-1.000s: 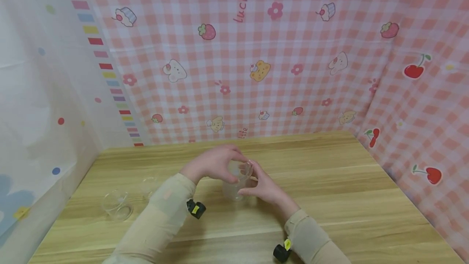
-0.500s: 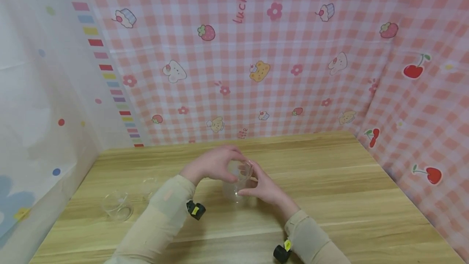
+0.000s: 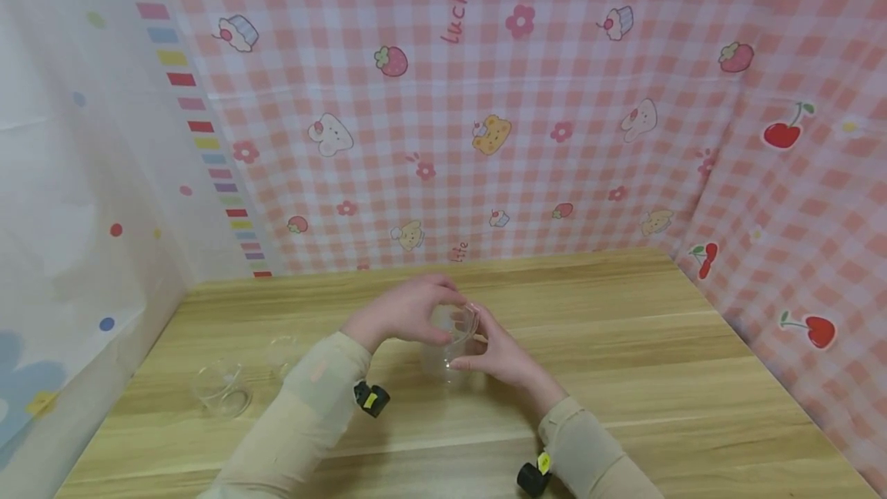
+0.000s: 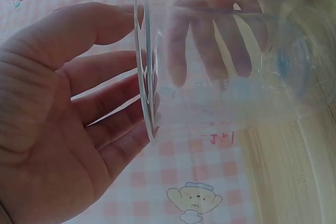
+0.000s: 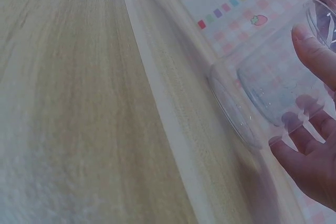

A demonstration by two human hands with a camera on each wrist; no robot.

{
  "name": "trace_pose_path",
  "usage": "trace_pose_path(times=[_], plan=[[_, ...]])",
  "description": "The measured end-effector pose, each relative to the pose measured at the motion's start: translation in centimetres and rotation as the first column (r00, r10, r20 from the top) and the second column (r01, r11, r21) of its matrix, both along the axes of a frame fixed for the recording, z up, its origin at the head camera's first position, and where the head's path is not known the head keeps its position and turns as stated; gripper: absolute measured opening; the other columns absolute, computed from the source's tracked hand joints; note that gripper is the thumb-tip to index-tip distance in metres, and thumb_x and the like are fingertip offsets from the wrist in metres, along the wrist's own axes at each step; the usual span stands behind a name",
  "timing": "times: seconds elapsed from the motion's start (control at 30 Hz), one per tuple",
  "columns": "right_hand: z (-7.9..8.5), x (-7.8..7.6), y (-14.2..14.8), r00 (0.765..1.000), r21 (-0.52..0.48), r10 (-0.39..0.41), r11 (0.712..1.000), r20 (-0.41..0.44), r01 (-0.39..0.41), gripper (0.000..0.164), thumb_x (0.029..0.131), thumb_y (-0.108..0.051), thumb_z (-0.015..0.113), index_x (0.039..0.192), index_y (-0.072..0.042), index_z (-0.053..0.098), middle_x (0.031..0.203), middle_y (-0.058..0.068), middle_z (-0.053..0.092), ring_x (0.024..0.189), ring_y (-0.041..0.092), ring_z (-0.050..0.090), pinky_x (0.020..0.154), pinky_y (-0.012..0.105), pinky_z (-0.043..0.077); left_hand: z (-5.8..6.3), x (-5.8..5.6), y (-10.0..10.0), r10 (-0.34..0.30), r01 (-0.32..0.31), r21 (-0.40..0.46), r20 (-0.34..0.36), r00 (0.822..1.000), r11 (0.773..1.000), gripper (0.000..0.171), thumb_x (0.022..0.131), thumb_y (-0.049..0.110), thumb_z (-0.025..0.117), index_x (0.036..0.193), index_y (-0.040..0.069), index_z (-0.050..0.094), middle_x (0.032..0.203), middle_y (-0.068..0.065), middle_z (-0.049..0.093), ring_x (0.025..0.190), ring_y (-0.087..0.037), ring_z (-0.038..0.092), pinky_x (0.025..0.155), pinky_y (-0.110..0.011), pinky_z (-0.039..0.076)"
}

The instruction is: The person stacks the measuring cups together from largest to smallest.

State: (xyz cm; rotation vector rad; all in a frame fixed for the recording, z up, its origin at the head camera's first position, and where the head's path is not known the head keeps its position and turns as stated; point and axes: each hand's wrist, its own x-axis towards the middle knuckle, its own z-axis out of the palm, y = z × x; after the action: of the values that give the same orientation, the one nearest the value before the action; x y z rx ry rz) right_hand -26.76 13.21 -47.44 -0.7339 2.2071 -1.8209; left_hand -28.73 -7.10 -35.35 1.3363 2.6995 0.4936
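Two clear cups (image 3: 441,364) stand nested upright on the table, their rims close together in the left wrist view. The right wrist view shows one base (image 5: 262,98) inside the other. My left hand (image 3: 409,310) holds the stack at the rim from the left, thumb on the near side and fingers beyond. From the right, my right hand (image 3: 502,353) grips the cup wall, with its thumb (image 5: 315,56) in front and its fingers (image 5: 302,132) round the far side. Those fingers show through the clear wall in the left wrist view.
To the left on the wooden table (image 3: 610,406) stands another clear cup (image 3: 222,389). A further clear round vessel (image 3: 280,353) sits behind it, close by the left sleeve (image 3: 305,406), which partly hides it. Pink checked cloth (image 3: 443,199) hangs along the table's back edge.
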Motion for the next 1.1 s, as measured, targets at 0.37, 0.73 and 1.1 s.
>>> trace_pose_path(times=[0.37,0.73,1.1], plan=[[0.0,0.0,0.0,1.000,-0.007,0.003,1.000,0.003,-0.003,0.088,0.083,-0.001,0.078,0.152,-0.011,0.024,0.151,0.021,0.037,0.137,0.037,0.036,0.111,0.051,0.035,0.1,0.0,0.2,-0.025,0.025,-0.020,-0.025,0.999,0.999,0.051,0.080,0.020,0.081,0.127,0.006,0.067,0.126,-0.011,0.060,0.116,-0.026,0.057,0.102,-0.042,0.045],[0.2,0.1,0.0,1.000,0.001,0.005,1.000,-0.009,-0.005,0.089,0.083,-0.003,0.079,0.152,-0.012,0.024,0.150,0.019,0.038,0.136,0.037,0.038,0.110,0.052,0.036,0.3,0.0,0.2,-0.034,0.034,-0.052,-0.012,0.999,0.998,0.053,0.081,0.018,0.083,0.129,0.005,0.065,0.128,-0.011,0.059,0.118,-0.027,0.055,0.104,-0.041,0.043],[0.3,0.2,0.0,1.000,0.006,0.014,1.000,0.004,-0.014,0.090,0.083,-0.004,0.079,0.153,-0.011,0.023,0.152,0.020,0.036,0.136,0.037,0.037,0.110,0.049,0.036,1.0,0.2,1.0,0.012,-0.010,-0.107,0.019,1.000,0.994,0.049,0.076,0.013,0.086,0.122,0.007,0.069,0.118,-0.006,0.061,0.109,-0.021,0.057,0.098,-0.037,0.047]])
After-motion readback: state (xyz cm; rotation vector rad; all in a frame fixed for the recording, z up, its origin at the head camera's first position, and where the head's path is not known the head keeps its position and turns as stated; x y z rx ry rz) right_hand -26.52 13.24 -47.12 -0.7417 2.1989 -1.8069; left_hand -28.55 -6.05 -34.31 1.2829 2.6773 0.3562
